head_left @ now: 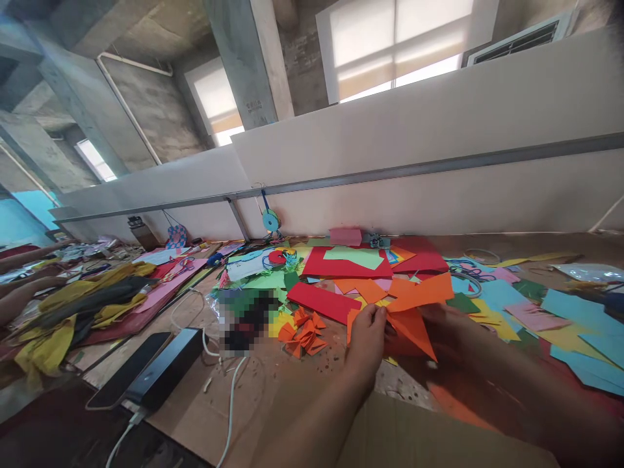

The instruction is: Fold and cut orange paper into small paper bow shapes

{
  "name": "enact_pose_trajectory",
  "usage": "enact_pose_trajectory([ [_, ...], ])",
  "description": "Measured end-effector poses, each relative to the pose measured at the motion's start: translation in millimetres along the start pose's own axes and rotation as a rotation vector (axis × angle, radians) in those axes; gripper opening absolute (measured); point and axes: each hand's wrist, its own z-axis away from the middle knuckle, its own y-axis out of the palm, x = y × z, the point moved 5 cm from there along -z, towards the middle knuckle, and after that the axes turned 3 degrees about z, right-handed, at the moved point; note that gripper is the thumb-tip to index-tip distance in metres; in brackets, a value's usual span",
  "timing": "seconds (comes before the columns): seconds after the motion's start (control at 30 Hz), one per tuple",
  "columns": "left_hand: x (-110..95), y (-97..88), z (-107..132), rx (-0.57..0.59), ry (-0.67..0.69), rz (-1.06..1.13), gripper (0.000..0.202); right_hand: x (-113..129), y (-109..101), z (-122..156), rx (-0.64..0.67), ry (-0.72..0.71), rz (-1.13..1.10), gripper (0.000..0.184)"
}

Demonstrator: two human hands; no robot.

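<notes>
A person's two bare hands are at a sheet of orange paper (pixel 422 292), raised above a cluttered counter (pixel 190 422), to the right of a cluster of folded orange pieces (pixel 303 333). The left hand (pixel 366 335), nearer that cluster, has its thumb and fingers pinched together on the paper's edge; the right hand (pixel 441 323), farther right, is shadowed and partly behind the sheet, so I cannot tell whether its fingers are together or apart. The likeliest mishap is a stray crease or tear, if the two hands pull unevenly or the pinch grows too hard. The right forearm could also sweep aside the loose light blue sheets (pixel 575 312) lying well to the cluster's right, and a left sleeve-length reach might snag the white cable (pixel 233 396) running to its left. As for looks, the orange paper is bright, matte and thin, with straight edges, one broad flap spreading rightward and a sharp point hanging down. The cluster shares its colour, in small pointed shapes. A red card strip (pixel 324 302) lies just beyond the cluster.
</notes>
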Motion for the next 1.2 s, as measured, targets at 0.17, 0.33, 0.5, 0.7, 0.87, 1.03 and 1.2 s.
enact_pose_trajectory([
  [0.17,2,0.4,2,-0.038,0.071,-0.124,0.026,0,20,5,0.085,0.069,-0.203,0.029],
  [0.33,0,7.6,8,0.026,0.115,-0.162,0.030,-16,-2,-5,-0.115,0.095,-0.055,0.027],
  [0.5,2,9.6,8,0.062,0.120,-0.143,0.028,-12,-17,-4,-0.276,0.116,-0.013,0.024],
  [0.7,7,13.6,5,0.155,0.071,-0.043,0.030,-1,-12,1,-0.322,0.143,0.068,0.027],
  [0.87,13,16.6,5,0.192,-0.057,0.086,0.035,-1,-22,-1,-0.368,0.082,0.315,0.032],
  [1.03,15,20.5,10,0.255,-0.195,0.157,0.042,9,-32,0,-0.417,-0.052,0.460,0.038],
  [1.2,9,23.2,13,0.280,-0.195,0.142,0.044,15,-34,0,-0.438,-0.095,0.410,0.039],
])
